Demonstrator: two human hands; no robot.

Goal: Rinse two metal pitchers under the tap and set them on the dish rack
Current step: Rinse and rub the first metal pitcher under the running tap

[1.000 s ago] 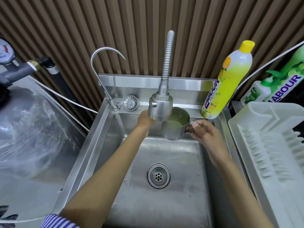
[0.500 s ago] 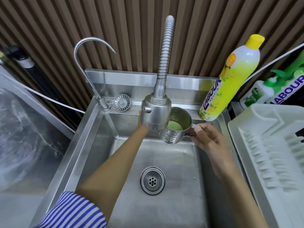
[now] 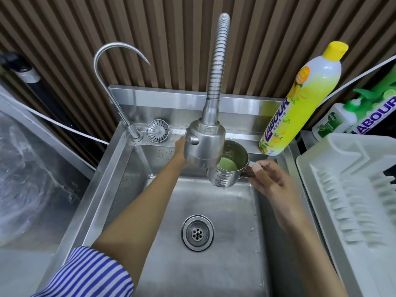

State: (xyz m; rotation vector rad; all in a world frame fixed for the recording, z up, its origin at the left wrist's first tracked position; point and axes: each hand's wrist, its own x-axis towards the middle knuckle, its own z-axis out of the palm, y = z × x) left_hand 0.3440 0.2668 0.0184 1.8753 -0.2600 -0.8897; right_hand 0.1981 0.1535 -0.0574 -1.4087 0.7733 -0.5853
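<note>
Over the sink [image 3: 214,275], the right hand [image 3: 272,179] still holds the pitcher [image 3: 222,179].

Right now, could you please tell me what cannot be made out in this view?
Head view:
Left hand: fingers hidden behind the spray head; grip unclear.
Metal pitcher: left side covered by the spray head.
Dish rack: cut off by the right edge.

Metal pitcher [image 3: 226,177], greenish liquid inside, mouth up beneath the tap [image 3: 204,143]
</note>
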